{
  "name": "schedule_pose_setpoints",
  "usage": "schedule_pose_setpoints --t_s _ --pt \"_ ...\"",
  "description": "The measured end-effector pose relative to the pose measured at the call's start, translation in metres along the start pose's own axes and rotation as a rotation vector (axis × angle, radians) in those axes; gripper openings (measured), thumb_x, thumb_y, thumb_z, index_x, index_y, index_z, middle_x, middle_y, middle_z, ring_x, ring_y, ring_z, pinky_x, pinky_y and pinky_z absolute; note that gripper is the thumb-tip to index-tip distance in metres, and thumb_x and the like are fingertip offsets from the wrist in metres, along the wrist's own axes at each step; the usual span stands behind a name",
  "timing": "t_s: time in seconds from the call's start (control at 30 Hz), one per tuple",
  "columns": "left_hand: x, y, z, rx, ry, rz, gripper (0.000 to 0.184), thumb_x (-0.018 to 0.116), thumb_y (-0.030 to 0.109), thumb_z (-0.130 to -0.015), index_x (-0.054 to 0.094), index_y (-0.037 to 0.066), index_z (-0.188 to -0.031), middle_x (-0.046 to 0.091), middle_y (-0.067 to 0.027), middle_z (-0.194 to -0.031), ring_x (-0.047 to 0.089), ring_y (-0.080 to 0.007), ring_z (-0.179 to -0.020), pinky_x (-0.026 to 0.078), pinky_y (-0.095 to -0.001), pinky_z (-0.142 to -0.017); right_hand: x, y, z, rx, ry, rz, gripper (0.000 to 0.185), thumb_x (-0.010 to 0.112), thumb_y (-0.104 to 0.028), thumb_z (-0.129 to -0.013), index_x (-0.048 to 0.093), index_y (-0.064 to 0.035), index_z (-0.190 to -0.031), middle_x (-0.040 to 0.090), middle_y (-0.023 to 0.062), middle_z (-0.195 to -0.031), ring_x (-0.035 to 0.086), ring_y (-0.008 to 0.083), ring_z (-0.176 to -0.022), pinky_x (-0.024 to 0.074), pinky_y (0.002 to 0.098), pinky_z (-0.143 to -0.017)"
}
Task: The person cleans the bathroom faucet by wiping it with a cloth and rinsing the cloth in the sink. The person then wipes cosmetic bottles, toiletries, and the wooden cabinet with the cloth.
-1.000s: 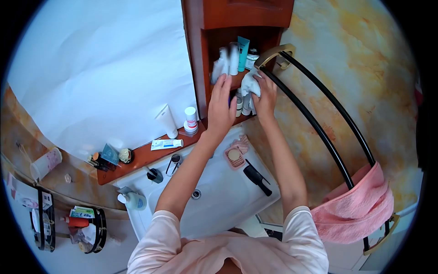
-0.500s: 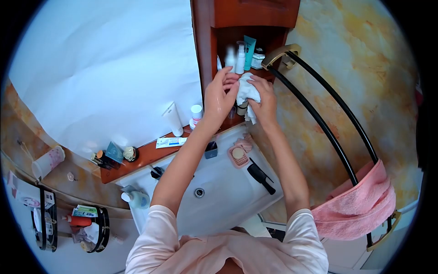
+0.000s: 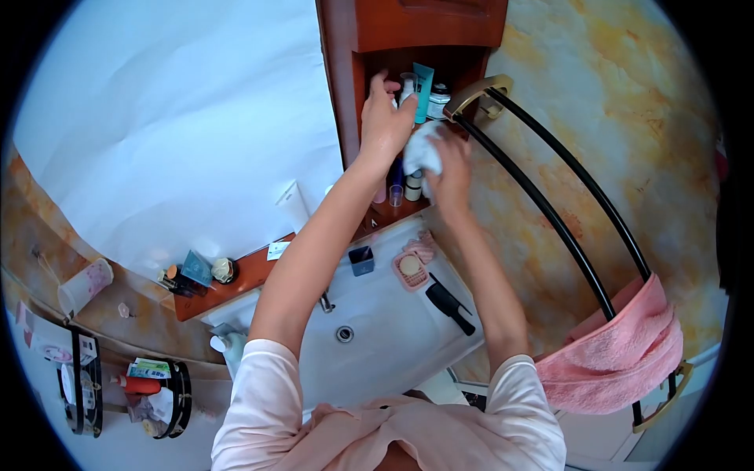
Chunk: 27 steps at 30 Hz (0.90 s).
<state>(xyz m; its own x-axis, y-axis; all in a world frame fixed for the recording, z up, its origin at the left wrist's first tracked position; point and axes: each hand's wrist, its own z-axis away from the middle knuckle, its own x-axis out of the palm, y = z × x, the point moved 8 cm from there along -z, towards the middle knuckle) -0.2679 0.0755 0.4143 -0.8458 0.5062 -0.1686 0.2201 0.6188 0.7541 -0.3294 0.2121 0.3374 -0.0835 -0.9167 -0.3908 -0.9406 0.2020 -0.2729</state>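
Note:
My left hand (image 3: 386, 122) reaches into the open shelf (image 3: 463, 67) of the wooden cabinet, fingers and thumb curled round a white bottle that they mostly hide. Beside it stands a second white bottle with a clear cap (image 3: 408, 82). A teal tube (image 3: 422, 93) and a jar with a dark lid (image 3: 439, 102) are just to the right. My right hand (image 3: 451, 169), slightly blurred, is closed on a crumpled white cloth (image 3: 422, 149) at the shelf's front. Below the cloth, a small dark-capped bottle (image 3: 414, 187) and a clear-capped bottle (image 3: 395, 195) stand on the ledge.
Below is a white sink (image 3: 377, 345) with a pink soap dish (image 3: 410, 269), black comb (image 3: 449, 308) and dark square cup (image 3: 361, 261). A black towel rail (image 3: 550, 204) carrying a pink towel (image 3: 616, 353) curves along the right wall. A white tube (image 3: 293, 206) stands left.
My left hand has moved up and deeper into the shelf, to the white bottles. My right hand, still with the cloth, has shifted slightly down, uncovering more of the small bottles on the ledge.

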Motion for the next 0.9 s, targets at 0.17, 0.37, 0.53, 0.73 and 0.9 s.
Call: schedule_pose_setpoints --t_s 0.17,0.37,0.53,0.73,0.9 --pt "0.004 -0.005 0.004 0.101 -0.059 0.013 0.058 0.066 0.018 -0.079 0.042 0.001 -0.129 0.059 -0.0166 -0.112 0.058 -0.0298 -0.1 0.045 -0.0368 -0.087 0.008 -0.03 0.013 -0.095 -0.059 -0.069 0.058 0.062 0.008 -0.057 0.06 -0.0079 -0.113 0.052 0.0146 -0.124 0.046 0.0353 -0.114 0.0389 0.0418 -0.098" --pt "0.003 -0.01 0.027 -0.026 -0.365 0.358 0.046 0.058 0.002 -0.087 0.042 0.001 -0.131 0.057 -0.0068 -0.11 0.054 -0.0126 -0.1 0.042 -0.0252 -0.091 -0.005 0.052 0.007 0.174 0.183 -0.103 0.054 0.059 0.008 -0.062 0.059 -0.0064 -0.114 0.054 0.0166 -0.121 0.047 0.0361 -0.116 0.037 0.0409 -0.1" --pt "0.001 -0.013 0.036 0.037 -0.367 0.41 0.043 0.057 0.002 -0.088 0.045 0.0 -0.129 0.058 -0.0077 -0.111 0.054 -0.0129 -0.105 0.041 -0.0254 -0.093 -0.006 -0.002 0.009 0.032 0.061 -0.134 0.053 0.062 0.009 -0.063 0.059 -0.0058 -0.113 0.053 0.0167 -0.12 0.048 0.0377 -0.112 0.0368 0.0415 -0.098" --pt "-0.031 -0.02 0.08 -0.072 -0.41 0.506 0.036 0.056 0.001 -0.089 0.049 0.0 -0.124 0.057 -0.0086 -0.117 0.053 -0.0137 -0.11 0.042 -0.0262 -0.094 -0.019 0.025 0.064 0.322 0.111 -0.451 0.047 0.055 0.009 -0.065 0.059 -0.001 -0.11 0.056 0.0137 -0.118 0.054 0.0269 -0.111 0.0397 0.0337 -0.097" --pt "-0.042 -0.061 0.125 -0.05 -0.291 0.31 0.04 0.059 -0.001 -0.087 0.05 0.001 -0.126 0.055 -0.0093 -0.12 0.054 -0.0148 -0.11 0.043 -0.0266 -0.094 0.015 0.036 0.152 0.641 0.048 -0.638 0.039 0.052 0.005 -0.073 0.058 0.0018 -0.112 0.061 0.0121 -0.11 0.058 0.0193 -0.101 0.0426 0.0302 -0.092"
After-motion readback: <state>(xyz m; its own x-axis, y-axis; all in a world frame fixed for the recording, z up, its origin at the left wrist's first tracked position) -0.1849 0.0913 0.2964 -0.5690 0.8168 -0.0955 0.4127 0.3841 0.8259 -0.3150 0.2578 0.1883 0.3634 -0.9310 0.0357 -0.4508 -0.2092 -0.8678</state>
